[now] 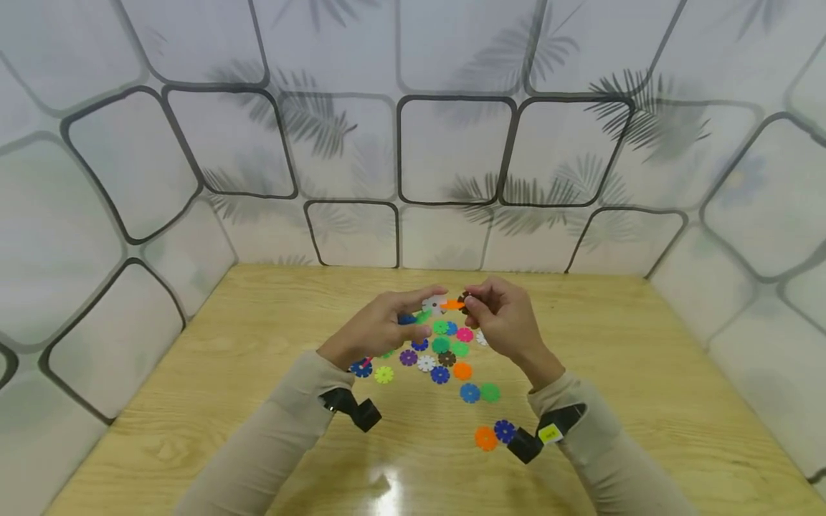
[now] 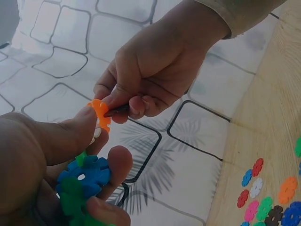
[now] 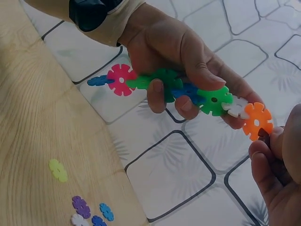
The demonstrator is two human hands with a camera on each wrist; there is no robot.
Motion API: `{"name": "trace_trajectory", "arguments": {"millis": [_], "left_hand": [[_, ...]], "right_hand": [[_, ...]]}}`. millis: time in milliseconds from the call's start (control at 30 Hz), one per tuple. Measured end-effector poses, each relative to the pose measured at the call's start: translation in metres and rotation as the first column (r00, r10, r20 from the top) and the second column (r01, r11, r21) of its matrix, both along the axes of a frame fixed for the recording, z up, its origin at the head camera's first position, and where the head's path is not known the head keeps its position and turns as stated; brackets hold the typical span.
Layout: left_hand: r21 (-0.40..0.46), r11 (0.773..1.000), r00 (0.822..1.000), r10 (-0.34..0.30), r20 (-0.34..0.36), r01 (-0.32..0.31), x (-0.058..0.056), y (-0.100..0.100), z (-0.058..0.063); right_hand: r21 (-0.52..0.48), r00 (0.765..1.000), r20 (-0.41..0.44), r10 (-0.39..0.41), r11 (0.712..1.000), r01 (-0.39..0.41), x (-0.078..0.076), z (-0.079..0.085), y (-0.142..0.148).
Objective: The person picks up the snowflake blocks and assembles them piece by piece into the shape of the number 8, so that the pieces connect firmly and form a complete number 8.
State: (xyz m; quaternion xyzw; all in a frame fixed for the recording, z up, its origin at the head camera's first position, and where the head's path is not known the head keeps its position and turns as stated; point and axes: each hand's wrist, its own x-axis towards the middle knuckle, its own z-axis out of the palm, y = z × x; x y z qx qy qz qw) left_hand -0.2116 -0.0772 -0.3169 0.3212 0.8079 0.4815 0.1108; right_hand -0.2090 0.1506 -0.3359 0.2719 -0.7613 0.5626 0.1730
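A chain of slotted plastic flower discs runs through my left hand (image 1: 387, 322), which grips it by its middle links. In the right wrist view the chain goes from a blue disc (image 3: 98, 81) and a pink disc (image 3: 113, 73) through several green and blue ones to a white disc (image 3: 233, 109) and an orange disc (image 3: 265, 114). My right hand (image 1: 510, 319) pinches a brown disc (image 2: 118, 110) between thumb and fingers, its edge at the slots of the orange disc. The fingers cover part of the brown disc and some middle links.
Loose flower discs lie on the wooden table below the hands, among them a purple disc (image 1: 409, 357), a yellow disc (image 1: 383, 375) and a teal disc (image 1: 442, 345). Nearer lie an orange disc (image 1: 486, 438) and a dark blue disc (image 1: 504, 431). A patterned curtain (image 1: 452, 150) surrounds the table (image 1: 258, 322).
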Motion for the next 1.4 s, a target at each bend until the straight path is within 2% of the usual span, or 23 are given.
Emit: {"name": "trace_trajectory", "arguments": {"millis": [133, 300, 467, 533, 600, 633, 733, 800, 867, 933, 1000, 1167, 1233, 1333, 1400], "left_hand": [[0.027, 0.999, 0.999, 0.022, 0.041, -0.023, -0.003, 0.000, -0.001], [0.085, 0.994, 0.996, 0.056, 0.064, -0.062, -0.006, -0.001, -0.002], [0.115, 0.989, 0.992, 0.088, 0.086, -0.098, -0.006, -0.002, -0.003], [0.127, 0.986, 0.991, 0.099, 0.095, -0.111, -0.007, -0.003, -0.002], [0.153, 0.981, 0.988, 0.103, 0.112, -0.120, -0.007, -0.004, -0.002], [0.168, 0.978, 0.987, 0.105, 0.122, -0.125, -0.007, -0.005, -0.001], [0.213, 0.968, 0.982, 0.102, 0.158, -0.135, -0.007, -0.005, 0.000], [0.234, 0.962, 0.979, 0.102, 0.179, -0.143, -0.008, -0.005, 0.001], [0.243, 0.959, 0.976, 0.103, 0.190, -0.149, -0.008, -0.005, 0.002], [0.246, 0.957, 0.975, 0.108, 0.197, -0.156, -0.008, -0.004, 0.004], [0.249, 0.955, 0.972, 0.112, 0.205, -0.163, -0.008, -0.003, 0.005], [0.253, 0.948, 0.963, 0.132, 0.233, -0.191, -0.007, -0.001, 0.008], [0.259, 0.945, 0.960, 0.135, 0.244, -0.198, -0.006, 0.000, 0.008], [0.261, 0.945, 0.961, 0.132, 0.243, -0.196, -0.006, 0.001, 0.007], [0.250, 0.948, 0.963, 0.138, 0.232, -0.196, -0.005, 0.002, 0.007]], "right_hand": [[-0.006, 0.999, 0.054, -0.005, 1.000, 0.006, -0.002, 0.003, -0.001], [0.044, 0.990, 0.144, 0.001, 0.999, -0.007, -0.008, -0.001, 0.004], [0.137, 0.969, 0.245, -0.018, 0.990, -0.016, -0.013, -0.021, 0.017], [0.220, 0.963, 0.266, -0.043, 0.975, -0.017, -0.014, -0.033, 0.023], [0.334, 0.962, 0.266, -0.063, 0.942, -0.031, -0.016, -0.046, 0.027], [0.397, 0.960, 0.271, -0.069, 0.917, -0.046, -0.016, -0.052, 0.029], [0.579, 0.964, 0.263, -0.047, 0.806, -0.119, -0.016, -0.071, 0.031], [0.648, 0.958, 0.286, -0.021, 0.740, -0.178, -0.014, -0.082, 0.030], [0.692, 0.950, 0.311, -0.009, 0.688, -0.219, -0.013, -0.092, 0.029], [0.718, 0.946, 0.324, -0.017, 0.655, -0.234, -0.011, -0.099, 0.027], [0.733, 0.950, 0.312, -0.029, 0.643, -0.221, -0.010, -0.103, 0.025], [0.760, 0.960, 0.270, -0.067, 0.627, -0.170, -0.007, -0.103, 0.024], [0.753, 0.956, 0.280, -0.088, 0.637, -0.162, -0.006, -0.100, 0.024], [0.706, 0.957, 0.272, -0.096, 0.696, -0.131, -0.005, -0.093, 0.025], [0.642, 0.971, 0.223, -0.090, 0.763, -0.077, -0.005, -0.087, 0.025]]}}
